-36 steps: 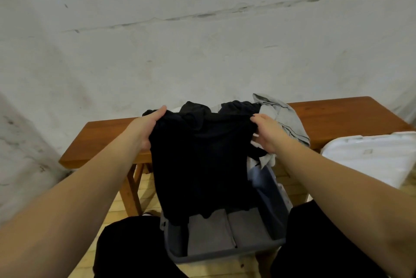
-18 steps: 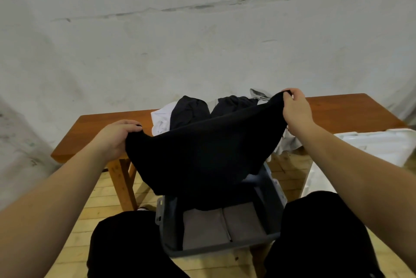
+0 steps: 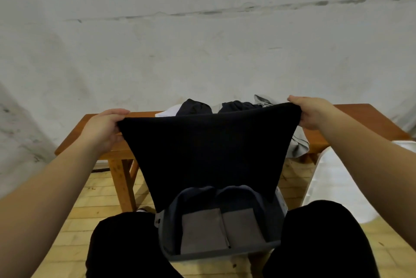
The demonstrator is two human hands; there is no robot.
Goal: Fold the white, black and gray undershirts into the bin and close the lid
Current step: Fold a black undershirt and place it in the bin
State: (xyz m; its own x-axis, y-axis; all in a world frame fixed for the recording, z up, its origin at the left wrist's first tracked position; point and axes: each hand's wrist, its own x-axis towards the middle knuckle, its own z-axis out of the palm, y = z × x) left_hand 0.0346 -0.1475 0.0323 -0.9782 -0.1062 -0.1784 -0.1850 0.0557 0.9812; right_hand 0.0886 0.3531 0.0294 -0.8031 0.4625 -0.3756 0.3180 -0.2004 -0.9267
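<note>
A black undershirt (image 3: 209, 149) hangs stretched wide in front of me, above the bin. My left hand (image 3: 102, 129) pinches its left corner and my right hand (image 3: 311, 112) pinches its right corner. Below it, between my knees, stands a gray bin (image 3: 225, 253) with folded gray cloth (image 3: 202, 230) lying inside. On the wooden bench (image 3: 351, 120) behind, a white undershirt (image 3: 167, 112) and a gray undershirt (image 3: 298, 147) peek out past the black cloth. More dark cloth (image 3: 193, 107) lies on the bench.
The bin's white lid (image 3: 333, 176) leans at the right, beside my right knee. A pale wall rises behind the bench. Wooden floor shows at the left, under the bench legs (image 3: 122, 181).
My hands have moved apart and upward, spreading the black undershirt out flat between them. It was bunched and hanging narrow a second ago.
</note>
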